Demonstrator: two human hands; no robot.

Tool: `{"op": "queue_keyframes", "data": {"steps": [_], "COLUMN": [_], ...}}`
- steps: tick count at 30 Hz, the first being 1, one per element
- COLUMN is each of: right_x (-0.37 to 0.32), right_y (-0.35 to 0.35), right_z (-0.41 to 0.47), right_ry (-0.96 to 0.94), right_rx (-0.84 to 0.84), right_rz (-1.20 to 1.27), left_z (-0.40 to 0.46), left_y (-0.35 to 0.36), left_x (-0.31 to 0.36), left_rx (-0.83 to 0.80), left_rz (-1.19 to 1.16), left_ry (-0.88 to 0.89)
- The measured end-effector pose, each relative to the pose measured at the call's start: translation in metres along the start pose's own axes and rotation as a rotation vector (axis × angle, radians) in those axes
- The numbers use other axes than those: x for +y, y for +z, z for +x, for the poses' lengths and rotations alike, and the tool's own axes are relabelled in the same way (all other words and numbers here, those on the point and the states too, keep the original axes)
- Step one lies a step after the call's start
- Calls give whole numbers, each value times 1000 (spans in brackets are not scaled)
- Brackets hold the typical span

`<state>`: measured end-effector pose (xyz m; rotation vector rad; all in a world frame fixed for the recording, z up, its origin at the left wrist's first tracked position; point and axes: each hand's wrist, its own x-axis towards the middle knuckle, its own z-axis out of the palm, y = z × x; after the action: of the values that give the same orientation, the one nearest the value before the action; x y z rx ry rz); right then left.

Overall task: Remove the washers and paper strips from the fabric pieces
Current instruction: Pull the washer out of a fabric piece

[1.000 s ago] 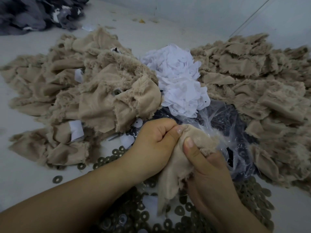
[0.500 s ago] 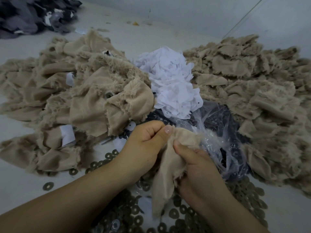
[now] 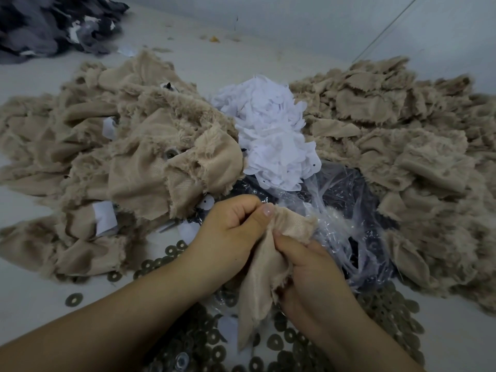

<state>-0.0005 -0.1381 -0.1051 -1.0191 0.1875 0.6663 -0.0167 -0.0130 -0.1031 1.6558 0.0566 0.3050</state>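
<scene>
Both hands pinch one beige fabric piece [image 3: 257,285] at the bottom centre. My left hand [image 3: 228,234] grips its upper left edge with thumb and curled fingers. My right hand [image 3: 308,269] holds it from the right, thumb pressed on the cloth. The piece hangs down between my wrists. Several dark washers [image 3: 281,342] lie scattered on the table beneath my hands. A heap of white paper strips [image 3: 271,135] sits just beyond. No washer or strip shows on the held piece.
A large pile of beige fabric [image 3: 139,162] with white strips tucked in lies at left. Another beige pile [image 3: 402,146] lies at right. A crumpled clear plastic bag [image 3: 346,210] sits behind my right hand. Dark grey cloth [image 3: 48,22] fills the far left corner.
My hands have kept their grip on the beige piece with only small finger shifts; the right thumb has slid lower on the cloth. The view has shifted slightly.
</scene>
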Motion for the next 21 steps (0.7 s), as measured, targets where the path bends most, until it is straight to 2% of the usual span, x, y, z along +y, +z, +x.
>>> {"op": "queue_keyframes", "data": {"steps": [21], "right_x": [2], "right_y": [-4], "right_z": [3], "right_ry": [-19], "right_rx": [-43], "right_rz": [2], "left_z": [-1], "left_y": [-1], "left_x": [-1], "left_rx": [59], "left_rz": [194], "left_ry": [76]}}
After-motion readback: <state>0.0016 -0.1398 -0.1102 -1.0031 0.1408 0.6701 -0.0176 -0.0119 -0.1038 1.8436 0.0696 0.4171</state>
